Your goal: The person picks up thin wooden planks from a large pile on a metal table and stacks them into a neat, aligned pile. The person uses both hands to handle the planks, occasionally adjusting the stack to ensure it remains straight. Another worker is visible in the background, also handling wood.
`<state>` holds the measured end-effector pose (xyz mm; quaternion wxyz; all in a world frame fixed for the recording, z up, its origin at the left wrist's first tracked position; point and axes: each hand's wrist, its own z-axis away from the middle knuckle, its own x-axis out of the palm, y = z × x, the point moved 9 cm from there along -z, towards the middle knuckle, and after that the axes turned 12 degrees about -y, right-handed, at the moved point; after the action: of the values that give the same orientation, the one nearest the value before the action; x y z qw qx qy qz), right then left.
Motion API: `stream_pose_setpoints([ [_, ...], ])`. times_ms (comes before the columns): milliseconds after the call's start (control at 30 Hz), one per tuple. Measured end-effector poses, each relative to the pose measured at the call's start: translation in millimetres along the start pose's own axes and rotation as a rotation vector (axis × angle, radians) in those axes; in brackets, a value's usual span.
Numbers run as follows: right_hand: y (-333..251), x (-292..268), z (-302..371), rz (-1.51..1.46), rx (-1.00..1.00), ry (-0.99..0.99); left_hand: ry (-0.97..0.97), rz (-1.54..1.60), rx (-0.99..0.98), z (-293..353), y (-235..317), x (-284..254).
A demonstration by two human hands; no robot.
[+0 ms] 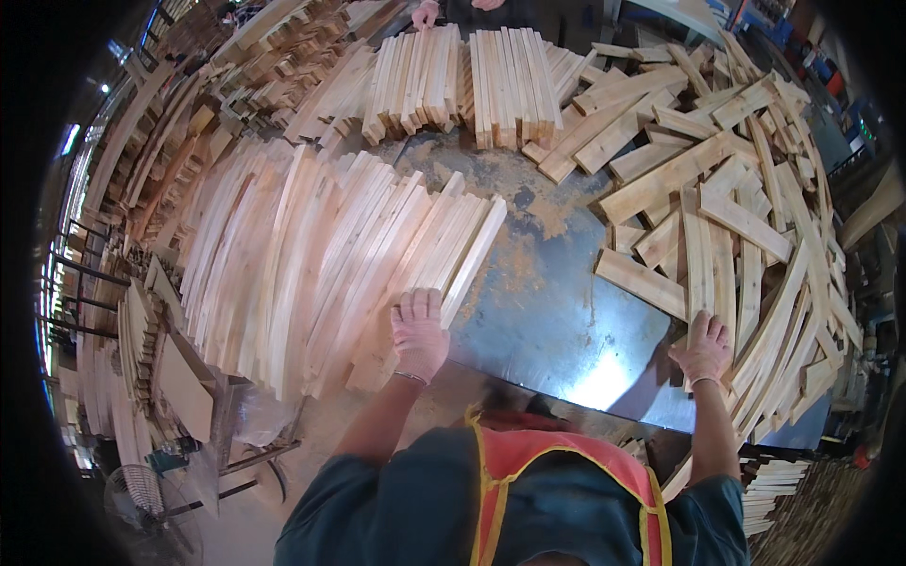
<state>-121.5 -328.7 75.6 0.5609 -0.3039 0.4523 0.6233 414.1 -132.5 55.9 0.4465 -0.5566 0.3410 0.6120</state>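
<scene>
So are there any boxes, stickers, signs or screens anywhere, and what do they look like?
None that I can make out.
Wooden slats: pale, stacked in a long row under the left hand.
Loose slat pile: pale, jumbled, by the right hand.
Metal table: grey, dusty.
The bright shapes at the rim are too blurred to tell.

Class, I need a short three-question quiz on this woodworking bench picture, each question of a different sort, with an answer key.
1. True or false: the left hand rests on the neat row of slats.
2. What does the right hand touch? A) the loose pile of boards B) a saw C) a cup
3. Fill in: bare patches of the metal table are dusted with ____.

Key: 1 true; 2 A; 3 sawdust.
</scene>
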Motion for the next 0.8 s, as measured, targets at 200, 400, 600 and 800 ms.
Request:
stream_pose_setpoints([
  [200,19.5,31.4,-28.9,-0.110,-0.019,0.283,-0.237,0.120,0.205,21.5,21.4,-18.4],
  [400,-84.3,61.6,47.4,-1.324,-0.271,-0.204,-0.423,0.465,0.387,45.7,81.2,-21.0],
  [600,-231.3,70.2,206.0,-1.113,-0.681,-0.784,-0.783,1.420,0.110,-12.1,171.2,77.1],
  [800,-14.7,31.2,74.2,-1.694,-0.682,-0.242,-0.619,0.839,0.005,-22.3,130.1,39.1],
])
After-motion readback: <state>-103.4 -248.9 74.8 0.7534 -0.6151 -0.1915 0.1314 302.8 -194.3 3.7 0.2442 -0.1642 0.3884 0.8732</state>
